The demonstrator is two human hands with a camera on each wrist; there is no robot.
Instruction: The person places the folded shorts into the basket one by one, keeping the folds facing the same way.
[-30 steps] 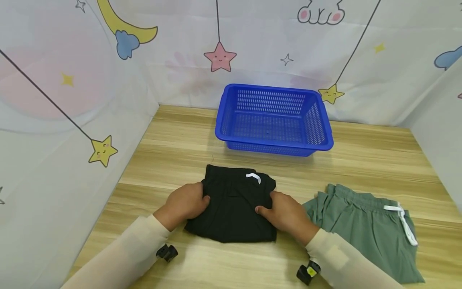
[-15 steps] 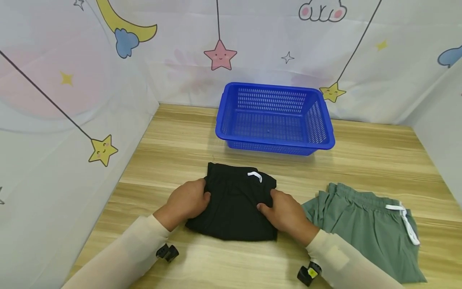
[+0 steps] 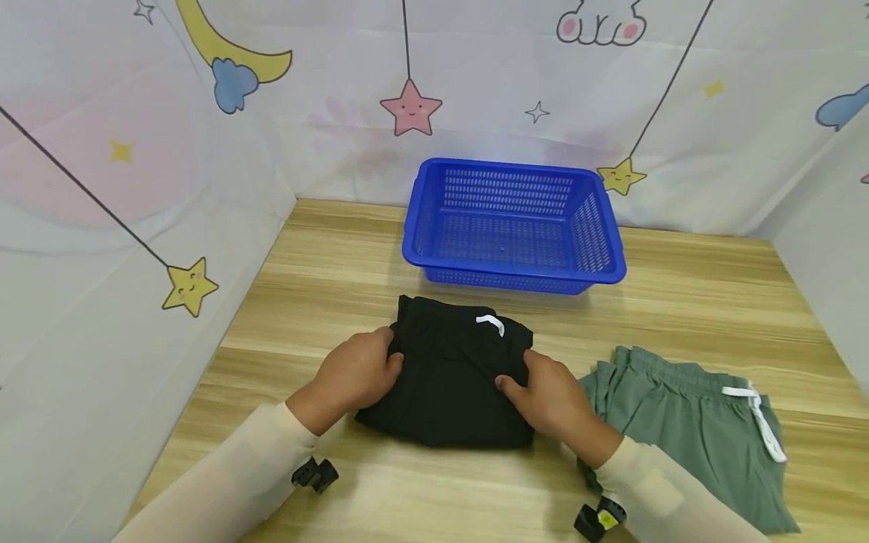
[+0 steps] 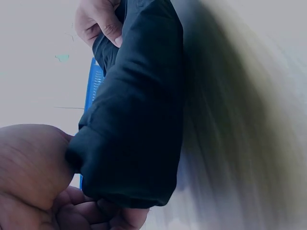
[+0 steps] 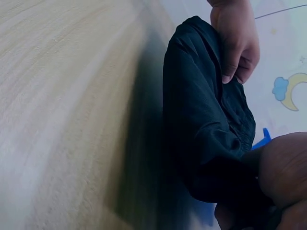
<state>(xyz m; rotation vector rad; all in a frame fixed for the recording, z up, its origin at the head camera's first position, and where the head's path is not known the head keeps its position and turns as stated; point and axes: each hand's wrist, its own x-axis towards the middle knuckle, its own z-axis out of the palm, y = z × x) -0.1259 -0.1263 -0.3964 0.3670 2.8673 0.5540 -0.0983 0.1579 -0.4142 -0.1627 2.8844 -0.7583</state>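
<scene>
Folded black shorts (image 3: 448, 377) with a short white drawstring are held between both hands in the middle of the head view. The left hand (image 3: 360, 371) grips their left side, thumb on top and the other fingers tucked beneath. On the opposite side the right hand (image 3: 557, 396) pinches the cloth in the same way. Both wrist views show the black shorts (image 4: 134, 105) as a thick folded bundle, with a shadow between the bundle and the tabletop. In the right wrist view, the fingers at the lower right are partly hidden by the cloth.
A blue perforated plastic basket (image 3: 516, 273) stands behind the shorts, near the back wall. Green shorts (image 3: 692, 422) with a white drawstring lie on the wooden table (image 3: 305, 302) at the right, beside the right forearm. White printed fabric walls (image 3: 326, 83) enclose the table's back and sides.
Both hands have moved the black shorts slightly forward and to the right, and the bundle appears lifted a little. The basket and green shorts stay put.
</scene>
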